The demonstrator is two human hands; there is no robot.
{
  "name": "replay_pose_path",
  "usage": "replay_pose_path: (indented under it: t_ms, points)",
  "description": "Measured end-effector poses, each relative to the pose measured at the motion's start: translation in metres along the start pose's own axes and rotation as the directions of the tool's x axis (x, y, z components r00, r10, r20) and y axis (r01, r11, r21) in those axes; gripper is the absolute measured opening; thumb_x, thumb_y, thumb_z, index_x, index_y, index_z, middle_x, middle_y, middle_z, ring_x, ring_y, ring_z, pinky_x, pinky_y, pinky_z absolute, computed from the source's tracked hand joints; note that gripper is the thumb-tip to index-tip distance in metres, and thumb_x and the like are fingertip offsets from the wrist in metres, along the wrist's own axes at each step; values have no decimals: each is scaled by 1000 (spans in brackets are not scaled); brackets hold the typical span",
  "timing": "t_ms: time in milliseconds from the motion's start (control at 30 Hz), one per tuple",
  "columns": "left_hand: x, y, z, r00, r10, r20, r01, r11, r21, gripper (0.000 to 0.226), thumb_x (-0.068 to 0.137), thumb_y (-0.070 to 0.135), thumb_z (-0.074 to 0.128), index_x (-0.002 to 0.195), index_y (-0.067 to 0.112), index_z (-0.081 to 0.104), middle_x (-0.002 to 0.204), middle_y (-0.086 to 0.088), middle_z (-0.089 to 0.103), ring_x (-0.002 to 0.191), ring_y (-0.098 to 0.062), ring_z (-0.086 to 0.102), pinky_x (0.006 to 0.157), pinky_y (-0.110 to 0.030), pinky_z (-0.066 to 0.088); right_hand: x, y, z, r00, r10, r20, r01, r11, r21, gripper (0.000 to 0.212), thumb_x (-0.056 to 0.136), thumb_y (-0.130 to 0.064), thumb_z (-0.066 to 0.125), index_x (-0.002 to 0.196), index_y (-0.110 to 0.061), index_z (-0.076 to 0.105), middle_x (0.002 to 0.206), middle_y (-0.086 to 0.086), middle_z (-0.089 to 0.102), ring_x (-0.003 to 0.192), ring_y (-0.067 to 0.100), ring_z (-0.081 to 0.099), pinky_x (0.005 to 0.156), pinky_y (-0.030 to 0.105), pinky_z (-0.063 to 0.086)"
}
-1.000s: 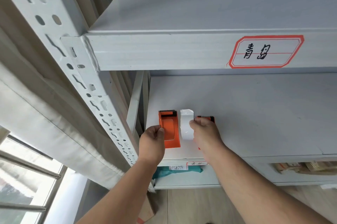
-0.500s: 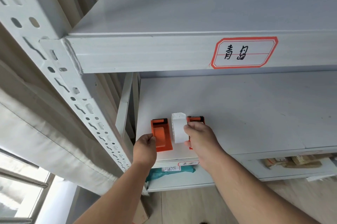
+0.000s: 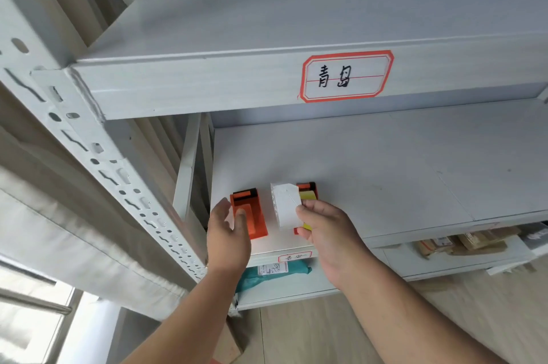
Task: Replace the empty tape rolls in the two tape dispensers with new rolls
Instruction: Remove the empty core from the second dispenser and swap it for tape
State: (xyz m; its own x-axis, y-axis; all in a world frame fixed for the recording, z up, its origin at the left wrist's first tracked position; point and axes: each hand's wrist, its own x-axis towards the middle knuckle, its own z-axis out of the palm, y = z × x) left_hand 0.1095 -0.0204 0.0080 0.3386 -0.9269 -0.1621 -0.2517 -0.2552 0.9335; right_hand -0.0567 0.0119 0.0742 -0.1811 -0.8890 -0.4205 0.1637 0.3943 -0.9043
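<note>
Two orange tape dispensers lie near the front left of the grey middle shelf (image 3: 385, 185). My left hand (image 3: 228, 233) hovers over the left dispenser (image 3: 252, 215), fingers apart, thumb resting on its orange body. The right dispenser (image 3: 308, 193) shows a yellow roll inside; my right hand hides its lower part. Between the two dispensers, my right hand (image 3: 329, 233) pinches a white paper-wrapped pack (image 3: 284, 205) with thumb on top. I cannot tell whether its fingers also touch the right dispenser.
The upper shelf's front beam carries a red-framed label (image 3: 345, 76). A perforated upright post (image 3: 89, 141) stands at the left, with a curtain behind it. On the lower shelf lie a teal parcel (image 3: 275, 271) and brown packages (image 3: 462, 242).
My left hand has loosened its grip on the left dispenser's edge and spread its fingers. My right hand shifted slightly, uncovering the yellow roll in the right dispenser.
</note>
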Motion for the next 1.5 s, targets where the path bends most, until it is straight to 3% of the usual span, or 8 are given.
replay_pose_path:
  t_ms: [200,333,500,600,833,1267,1400,1500]
  points:
    - [-80,92,42,899,124,420,-33,975,-219,47,107,53,45,149,34,53,146,17,58,137,-6,52,121,-33,37,-29,-12,-55,995,-87,-41,91,990,107,20,104,-8,55,94,-14,71,71,-7,77,59,1,72,53,13,52]
    - [-138,121,99,786,138,603,-25,981,-192,21,110,41,45,121,45,63,114,29,68,94,30,59,85,2,41,-56,-15,-117,974,-132,-184,163,973,166,20,103,-12,57,88,-15,70,72,-11,74,69,1,70,69,23,49]
    - [-223,144,186,676,149,721,-65,988,-143,26,111,34,46,128,32,66,116,6,75,91,9,70,72,-6,54,-93,-14,-227,914,-141,-379,201,972,125,16,103,-22,59,98,-13,70,94,-1,76,91,15,69,77,31,48]
    - [-271,154,240,625,126,770,-66,992,-108,26,108,41,49,126,38,67,120,5,76,111,-7,72,103,-36,57,-113,-12,-296,869,-147,-472,201,977,65,18,101,-31,60,99,-18,72,98,-3,78,97,16,72,83,37,53]
    - [-338,174,335,525,115,844,-121,991,-60,33,100,52,50,128,42,66,124,10,75,122,-14,67,112,-46,49,-132,-10,-409,791,-103,-603,195,977,90,20,104,-33,57,104,-22,73,102,-5,78,98,13,71,79,33,50]
    - [-380,198,450,434,171,885,-133,983,-125,25,107,40,46,119,31,66,109,5,74,91,-16,65,64,-28,45,-115,-22,-524,731,-73,-678,222,966,134,17,103,-29,58,99,-20,72,96,-7,76,91,9,70,72,28,49]
    - [-405,209,496,479,178,860,-132,983,-130,23,106,40,49,116,34,68,114,8,75,112,-12,69,96,-35,53,-109,-28,-578,740,-81,-668,226,965,134,15,102,-31,60,99,-21,71,98,-5,75,94,13,69,76,31,47]
    - [-432,216,528,494,178,851,-113,984,-140,23,106,37,50,118,31,68,115,6,75,112,-11,68,92,-30,50,-107,-29,-624,748,-82,-658,216,968,126,16,99,-34,61,101,-23,71,100,-4,76,98,17,70,81,34,49]
